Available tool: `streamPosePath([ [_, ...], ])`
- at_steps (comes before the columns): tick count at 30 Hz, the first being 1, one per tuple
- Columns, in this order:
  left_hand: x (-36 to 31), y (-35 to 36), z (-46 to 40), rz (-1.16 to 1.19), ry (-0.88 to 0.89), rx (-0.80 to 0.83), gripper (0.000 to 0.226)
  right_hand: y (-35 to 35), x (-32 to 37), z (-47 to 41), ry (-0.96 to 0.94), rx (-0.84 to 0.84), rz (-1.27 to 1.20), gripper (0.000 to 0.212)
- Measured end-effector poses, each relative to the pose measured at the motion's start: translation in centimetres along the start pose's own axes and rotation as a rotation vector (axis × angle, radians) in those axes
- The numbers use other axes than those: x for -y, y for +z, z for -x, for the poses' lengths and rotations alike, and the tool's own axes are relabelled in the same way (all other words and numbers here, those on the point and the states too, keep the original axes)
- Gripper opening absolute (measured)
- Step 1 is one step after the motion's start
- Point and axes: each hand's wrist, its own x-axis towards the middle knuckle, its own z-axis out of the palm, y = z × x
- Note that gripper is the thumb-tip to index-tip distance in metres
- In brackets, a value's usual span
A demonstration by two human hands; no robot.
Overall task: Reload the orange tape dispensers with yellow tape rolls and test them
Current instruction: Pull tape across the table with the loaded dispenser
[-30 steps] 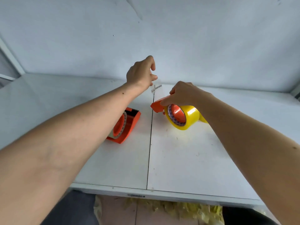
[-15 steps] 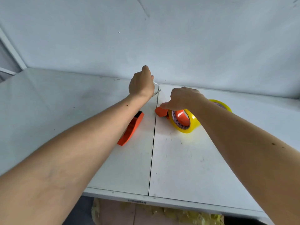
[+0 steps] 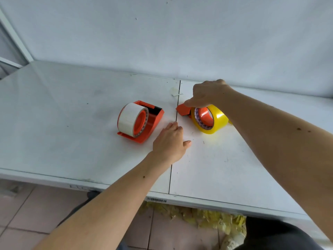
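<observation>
An orange tape dispenser (image 3: 144, 121) stands on the white table (image 3: 72, 123), left of the centre seam, holding a pale, nearly spent roll (image 3: 130, 117). Right of the seam a second orange dispenser (image 3: 182, 111) carries a full yellow tape roll (image 3: 215, 121). My right hand (image 3: 207, 94) grips that dispenser from above, fingers curled over its top. My left hand (image 3: 170, 141) lies low over the table near the seam, fingers apart, holding nothing, just right of the first dispenser. A small cut piece of tape (image 3: 175, 92) is stuck to the table near the back.
A grey wall (image 3: 162, 42) closes the back of the table. Under the front edge, crumpled yellow tape scraps (image 3: 198, 215) lie on the tiled floor. A barcode label (image 3: 156, 199) sits on the table's front edge.
My left hand let go of the cut tape piece, left it stuck near the back, and drew back toward me. My right hand stayed on the yellow-roll dispenser.
</observation>
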Motion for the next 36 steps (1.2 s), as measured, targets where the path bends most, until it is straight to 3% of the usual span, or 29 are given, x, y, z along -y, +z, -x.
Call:
streamPosePath([
  [19,0.4,0.2,0.1,-0.007,0.019,-0.035,0.067,0.5,-1.3,2.4,0.023,0.089,0.021,0.043],
  [25,0.3,-0.1,0.3,-0.01,0.023,-0.017,0.069,0.7,-1.8,3.3,0.026,0.099,0.005,0.039],
  [36,0.2,0.0,0.6,-0.064,0.041,0.03,0.066,2.1,-1.6,4.3,0.067,0.03,0.038,0.044],
])
